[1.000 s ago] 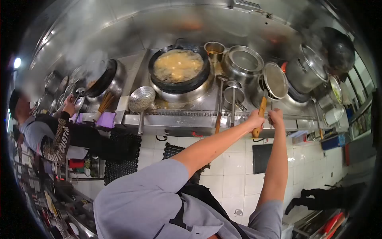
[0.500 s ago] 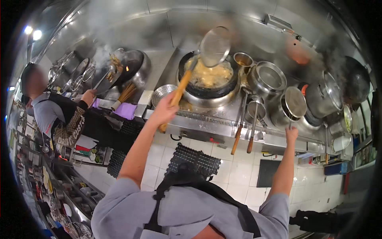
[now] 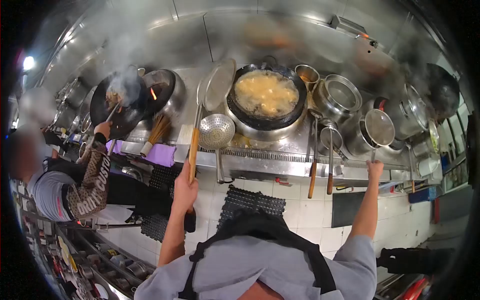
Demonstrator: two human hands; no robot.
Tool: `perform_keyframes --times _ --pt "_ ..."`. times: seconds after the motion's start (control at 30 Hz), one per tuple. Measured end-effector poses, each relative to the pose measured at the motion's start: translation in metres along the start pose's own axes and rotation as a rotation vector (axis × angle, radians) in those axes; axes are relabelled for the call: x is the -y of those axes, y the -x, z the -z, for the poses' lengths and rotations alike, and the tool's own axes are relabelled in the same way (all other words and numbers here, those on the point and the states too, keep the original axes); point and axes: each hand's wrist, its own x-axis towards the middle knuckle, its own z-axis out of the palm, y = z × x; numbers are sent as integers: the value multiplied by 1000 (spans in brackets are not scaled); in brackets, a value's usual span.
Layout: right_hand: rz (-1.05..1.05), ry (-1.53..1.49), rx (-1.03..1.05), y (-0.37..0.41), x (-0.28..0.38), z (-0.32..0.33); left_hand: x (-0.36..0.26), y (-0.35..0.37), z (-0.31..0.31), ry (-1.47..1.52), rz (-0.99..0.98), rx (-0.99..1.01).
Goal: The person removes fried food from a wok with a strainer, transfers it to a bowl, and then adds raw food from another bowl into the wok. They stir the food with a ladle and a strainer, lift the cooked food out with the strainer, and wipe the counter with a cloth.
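My left hand (image 3: 186, 192) is closed round the wooden handle of a large mesh skimmer (image 3: 220, 87). The skimmer's round head is tilted up at the left side of a black wok (image 3: 299, 106). Inside that wok, pale golden pieces bubble in frothy oil (image 3: 265, 92). On the far right, my right hand (image 3: 375, 170) grips the handle of a smaller mesh strainer (image 3: 380, 127), whose head overlaps a steel pot (image 3: 354, 142) in this view. A perforated ladle (image 3: 217, 131) rests on the counter between the skimmer handle and the wok.
Two long-handled ladles (image 3: 313, 170) lean over the counter's front edge. A lidded steel pot (image 3: 342, 95) and a small pot (image 3: 306, 75) stand right of the wok. At left, a co-worker (image 3: 70, 185) works a steaming wok (image 3: 127, 117) near a bamboo brush (image 3: 157, 132).
My left hand has swung the skimmer from over the bubbling wok to its left side. My right hand still holds the small strainer. The co-worker's wok is tipped up more.
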Motion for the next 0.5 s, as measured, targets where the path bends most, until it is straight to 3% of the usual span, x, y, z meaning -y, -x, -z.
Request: perform_keyframes --times 0.07,0.17,0.23,0.27,0.47,0.5 --pt "9 12 32 3 7 2 -11 -19 0 26 43 13" --pt "156 24 0 -16 -18 -15 -12 -62 -19 -67 -42 13" --pt "117 77 160 -28 -12 -13 -1 -100 -53 -159 -126 -45" --pt "92 106 240 -33 -13 -10 -15 -119 -63 -182 -72 1" --pt "1 -34 249 -11 -1 10 -14 -199 -144 -299 -24 35" --pt "255 129 71 -16 -12 7 -13 -208 -153 -323 -39 48"
